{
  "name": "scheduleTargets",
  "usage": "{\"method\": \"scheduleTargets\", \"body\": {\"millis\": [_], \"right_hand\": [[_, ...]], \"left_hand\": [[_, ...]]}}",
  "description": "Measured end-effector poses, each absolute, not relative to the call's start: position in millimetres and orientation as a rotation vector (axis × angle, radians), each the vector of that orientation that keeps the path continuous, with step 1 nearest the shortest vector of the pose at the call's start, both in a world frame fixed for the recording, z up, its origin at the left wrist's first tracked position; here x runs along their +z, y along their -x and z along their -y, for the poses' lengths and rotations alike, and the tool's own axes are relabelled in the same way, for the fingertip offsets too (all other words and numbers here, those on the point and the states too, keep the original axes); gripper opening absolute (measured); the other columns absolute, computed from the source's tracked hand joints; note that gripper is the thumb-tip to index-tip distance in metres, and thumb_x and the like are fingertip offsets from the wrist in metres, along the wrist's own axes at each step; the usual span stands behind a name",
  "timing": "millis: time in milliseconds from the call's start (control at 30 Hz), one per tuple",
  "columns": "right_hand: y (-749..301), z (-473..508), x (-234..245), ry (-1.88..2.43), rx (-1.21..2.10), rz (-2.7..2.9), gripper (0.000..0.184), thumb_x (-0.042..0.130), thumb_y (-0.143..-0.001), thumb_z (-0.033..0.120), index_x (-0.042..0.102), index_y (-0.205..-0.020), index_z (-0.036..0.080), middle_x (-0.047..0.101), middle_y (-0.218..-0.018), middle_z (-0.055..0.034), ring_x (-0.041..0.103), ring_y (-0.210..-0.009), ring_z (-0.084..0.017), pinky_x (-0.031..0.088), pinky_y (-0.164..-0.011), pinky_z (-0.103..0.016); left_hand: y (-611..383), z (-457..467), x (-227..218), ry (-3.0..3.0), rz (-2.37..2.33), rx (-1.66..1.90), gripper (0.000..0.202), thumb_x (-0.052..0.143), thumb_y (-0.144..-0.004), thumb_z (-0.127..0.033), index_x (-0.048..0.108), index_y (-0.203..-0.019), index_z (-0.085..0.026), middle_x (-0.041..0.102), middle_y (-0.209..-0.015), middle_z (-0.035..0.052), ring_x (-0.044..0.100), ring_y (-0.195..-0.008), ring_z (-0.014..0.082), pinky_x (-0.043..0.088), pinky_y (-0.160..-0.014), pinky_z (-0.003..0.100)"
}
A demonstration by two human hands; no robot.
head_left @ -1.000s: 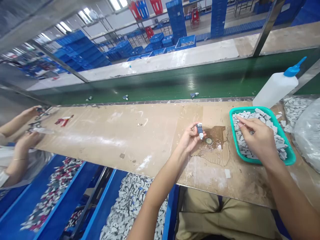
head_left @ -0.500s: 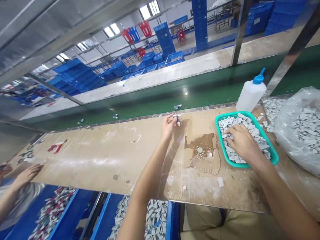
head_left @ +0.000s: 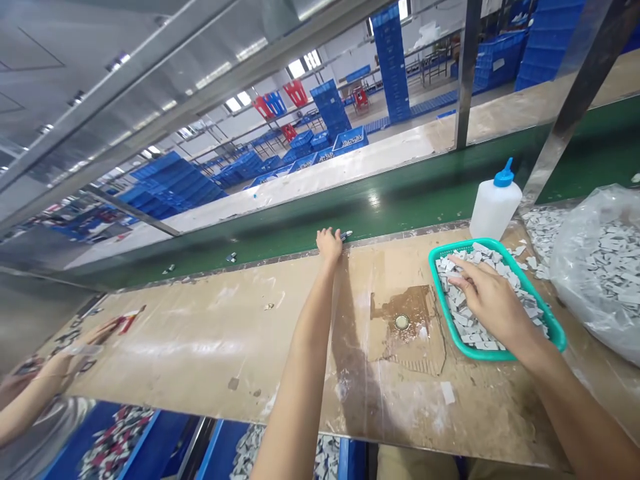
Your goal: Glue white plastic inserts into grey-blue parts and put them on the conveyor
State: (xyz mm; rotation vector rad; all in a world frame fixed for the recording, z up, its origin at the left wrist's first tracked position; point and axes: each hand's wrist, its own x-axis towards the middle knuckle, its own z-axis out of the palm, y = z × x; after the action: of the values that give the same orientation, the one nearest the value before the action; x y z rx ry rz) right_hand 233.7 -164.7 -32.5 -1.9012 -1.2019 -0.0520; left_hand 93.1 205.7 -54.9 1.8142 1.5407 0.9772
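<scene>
My left hand (head_left: 329,243) is stretched out to the far edge of the wooden bench (head_left: 210,333), at the green conveyor belt (head_left: 400,193). A small blue and white part (head_left: 345,235) lies on the belt just past its fingertips, and the fingers look loosely curled with nothing in them. My right hand (head_left: 487,297) rests in the teal basket (head_left: 440,313) on several small grey parts (head_left: 500,267), its index finger pointing left among them.
A white squeeze bottle with a blue cap (head_left: 494,202) stands behind the basket. A clear bag of grey parts (head_left: 600,267) lies at the right. Other small parts (head_left: 231,257) ride the belt. A co-worker's hands (head_left: 60,363) work at the far left. Blue bins sit under the bench.
My left hand carried the blue and white part from mid-bench out to the belt edge and let it go there. My right hand stayed in the teal basket.
</scene>
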Motion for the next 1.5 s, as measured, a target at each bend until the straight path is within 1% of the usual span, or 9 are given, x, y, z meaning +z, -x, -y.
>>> {"method": "scheduleTargets", "body": {"millis": [133,367,533,600,733,900,1067,1300,1500], "right_hand": [[-232.2,163.6,-30.4,1.813,0.035,1.251,0.020,0.051,-0.090,0.029,0.068,-0.095,0.020,0.071,-0.088,-0.0080,0.068,-0.079,-0.024,0.054,-0.071,-0.036],[-222.7,167.5,-15.2,1.761,0.206,1.205,0.027,0.062,-0.088,0.035,0.072,-0.108,0.021,0.073,-0.090,-0.0060,0.068,-0.079,-0.023,0.056,-0.069,-0.036],[-203.6,164.0,-18.9,1.677,0.473,1.177,0.022,0.064,-0.086,0.038,0.075,-0.093,0.020,0.072,-0.087,-0.0059,0.068,-0.077,-0.021,0.057,-0.067,-0.033],[-194.3,160.4,-25.1,1.677,0.536,1.170,0.023,0.064,-0.085,0.036,0.072,-0.098,0.019,0.072,-0.091,-0.0069,0.070,-0.082,-0.022,0.058,-0.071,-0.033],[-176.2,151.3,-40.7,1.719,0.420,1.381,0.031,0.048,-0.092,0.024,0.069,-0.114,0.019,0.069,-0.098,-0.0090,0.069,-0.083,-0.021,0.058,-0.076,-0.034],[-160.9,144.0,-54.2,1.767,0.185,1.519,0.031,0.043,-0.093,0.018,0.074,-0.097,0.018,0.067,-0.092,-0.0095,0.067,-0.085,-0.022,0.056,-0.079,-0.034],[-157.9,144.9,-54.9,1.883,0.206,1.642,0.028,0.050,-0.096,0.025,0.075,-0.106,0.019,0.073,-0.093,-0.0071,0.068,-0.082,-0.021,0.054,-0.074,-0.034],[-158.6,145.3,-53.5,1.887,0.150,1.726,0.031,0.052,-0.098,0.038,0.079,-0.100,0.023,0.076,-0.088,-0.0048,0.069,-0.073,-0.018,0.051,-0.062,-0.030],[-155.9,144.2,-50.0,1.932,0.133,1.760,0.035,0.051,-0.099,0.042,0.079,-0.100,0.021,0.075,-0.083,-0.0036,0.068,-0.070,-0.016,0.049,-0.061,-0.029]], "left_hand": [[-93.2,-200.2,-61.5,-1.796,-1.452,0.919,0.016,0.071,-0.074,-0.010,0.066,-0.089,-0.014,0.068,-0.116,0.0171,0.051,-0.129,0.0304,0.033,-0.114,0.043],[-97.3,-155.7,-52.5,-1.462,-1.140,1.028,0.037,0.062,-0.081,-0.005,0.058,-0.117,-0.011,0.066,-0.121,0.0146,0.064,-0.113,0.0204,0.049,-0.103,0.035],[-83.3,-82.0,-48.0,-1.105,-0.757,0.859,0.022,0.063,-0.083,-0.007,0.063,-0.105,-0.012,0.071,-0.107,0.0092,0.070,-0.099,0.0156,0.052,-0.102,0.031],[-71.6,-54.1,-44.6,-0.884,-0.590,0.755,0.023,0.065,-0.082,-0.008,0.064,-0.104,-0.013,0.072,-0.101,0.0072,0.070,-0.097,0.0156,0.050,-0.106,0.034],[-48.4,-16.2,-40.6,-0.769,-0.490,0.660,0.035,0.068,-0.081,-0.009,0.064,-0.117,-0.012,0.071,-0.093,0.0062,0.070,-0.098,0.0183,0.047,-0.109,0.040],[-33.6,-7.7,-52.4,-0.788,-0.483,0.786,0.057,0.085,-0.066,-0.017,0.064,-0.119,-0.018,0.068,-0.093,0.0023,0.071,-0.090,0.0191,0.050,-0.104,0.046],[-31.3,-19.4,-64.6,-0.709,-0.500,0.838,0.046,0.091,-0.056,-0.018,0.070,-0.097,-0.013,0.071,-0.089,0.0049,0.070,-0.079,0.0170,0.055,-0.086,0.034],[-27.5,-19.3,-63.2,-0.722,-0.467,0.800,0.039,0.082,-0.068,-0.015,0.072,-0.105,-0.018,0.071,-0.100,0.0054,0.070,-0.083,0.0155,0.051,-0.091,0.034],[-28.3,-13.7,-62.2,-0.725,-0.432,0.750,0.036,0.086,-0.063,-0.019,0.074,-0.096,-0.012,0.073,-0.096,0.0094,0.070,-0.090,0.0189,0.051,-0.091,0.033]]}}
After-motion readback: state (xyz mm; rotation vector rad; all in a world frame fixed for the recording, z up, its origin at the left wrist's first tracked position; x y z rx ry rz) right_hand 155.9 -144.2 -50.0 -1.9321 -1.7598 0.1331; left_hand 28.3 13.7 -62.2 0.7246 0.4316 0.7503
